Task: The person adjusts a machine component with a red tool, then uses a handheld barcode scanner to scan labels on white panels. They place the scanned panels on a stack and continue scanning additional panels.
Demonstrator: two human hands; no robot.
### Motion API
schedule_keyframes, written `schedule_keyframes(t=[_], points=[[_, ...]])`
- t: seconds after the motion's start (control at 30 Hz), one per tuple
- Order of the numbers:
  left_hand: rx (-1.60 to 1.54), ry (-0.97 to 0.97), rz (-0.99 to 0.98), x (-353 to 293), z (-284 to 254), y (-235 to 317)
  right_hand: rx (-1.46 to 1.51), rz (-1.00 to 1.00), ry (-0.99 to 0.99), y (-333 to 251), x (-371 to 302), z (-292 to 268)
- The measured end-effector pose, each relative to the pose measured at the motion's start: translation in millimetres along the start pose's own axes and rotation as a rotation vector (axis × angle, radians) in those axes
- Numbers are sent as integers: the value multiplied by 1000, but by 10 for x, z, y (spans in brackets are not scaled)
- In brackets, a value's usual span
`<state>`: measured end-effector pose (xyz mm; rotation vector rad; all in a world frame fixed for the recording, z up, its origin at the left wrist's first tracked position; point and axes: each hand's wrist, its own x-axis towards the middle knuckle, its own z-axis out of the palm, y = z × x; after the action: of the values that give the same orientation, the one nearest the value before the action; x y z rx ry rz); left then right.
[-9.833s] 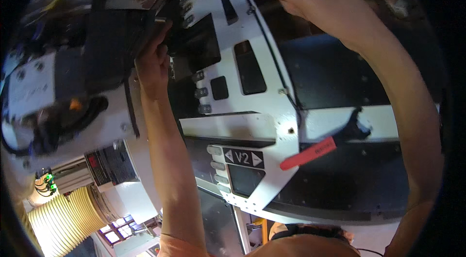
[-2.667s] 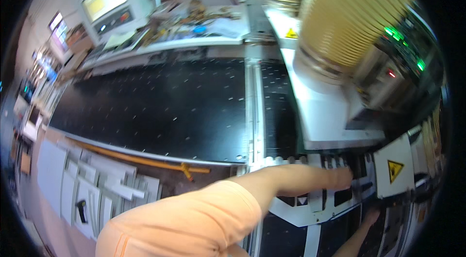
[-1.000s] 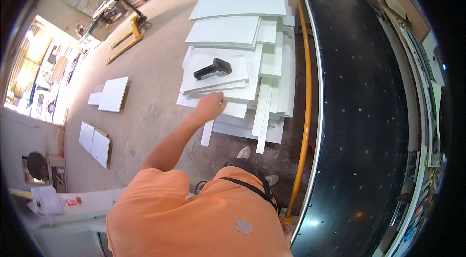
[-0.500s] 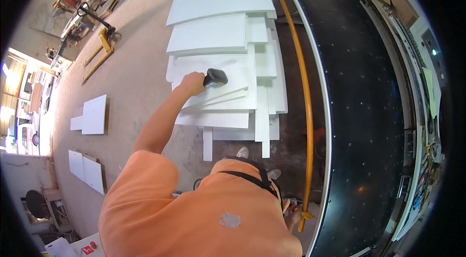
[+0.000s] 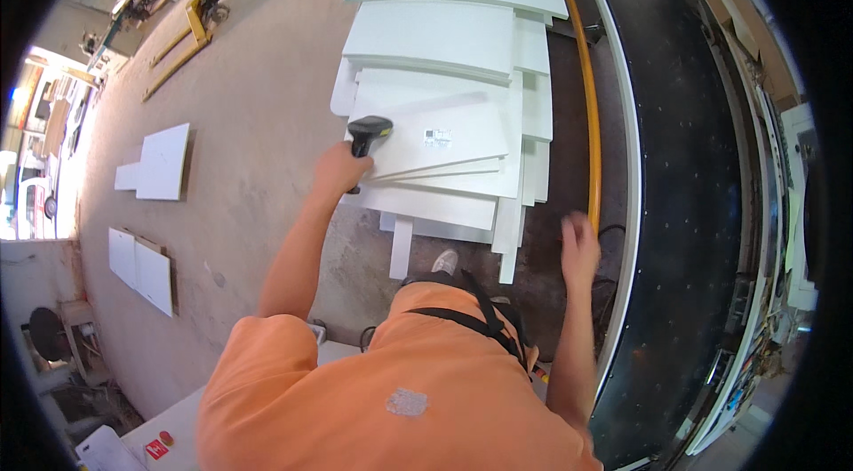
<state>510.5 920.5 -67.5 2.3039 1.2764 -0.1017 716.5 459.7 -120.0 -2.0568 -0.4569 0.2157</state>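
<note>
A black handheld barcode scanner is gripped by its handle in my left hand, over the left edge of the stacked white panels. Its head points toward a small printed label on the top of the nearer panel. My right hand is raised at the right, beside the lower visible part of an orange bar. Motion blurs its fingers, and whether they touch the bar cannot be made out.
A long black table with a pale edge runs along the right. White boards and another pair of panels lie on the floor at left. Beyond them stands a yellow pallet truck. A white surface is at lower left.
My left hand has drawn the scanner back and turned it rightward, so the label now shows. My right hand has come up and forward from low beside the orange bar. The whole view has shifted.
</note>
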Motion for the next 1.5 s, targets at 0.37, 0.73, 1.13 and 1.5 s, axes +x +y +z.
schedule_keyframes(t=[0.37, 0.73, 1.13, 1.5], points=[[-308, 79, 63, -150, 653, 407, 476, 288, -546, -772, 1841, 1132], [-590, -312, 773, -1825, 213, 2188, 746, 257, 358, -534, 131, -1293], [-313, -802, 1266, -3376, 856, 4308, 705, 223, 896, -116, -1613, -3412], [-223, -833, 1335, -3830, 1216, 4940, 679, 165, 958, 252, -1897, -3968]])
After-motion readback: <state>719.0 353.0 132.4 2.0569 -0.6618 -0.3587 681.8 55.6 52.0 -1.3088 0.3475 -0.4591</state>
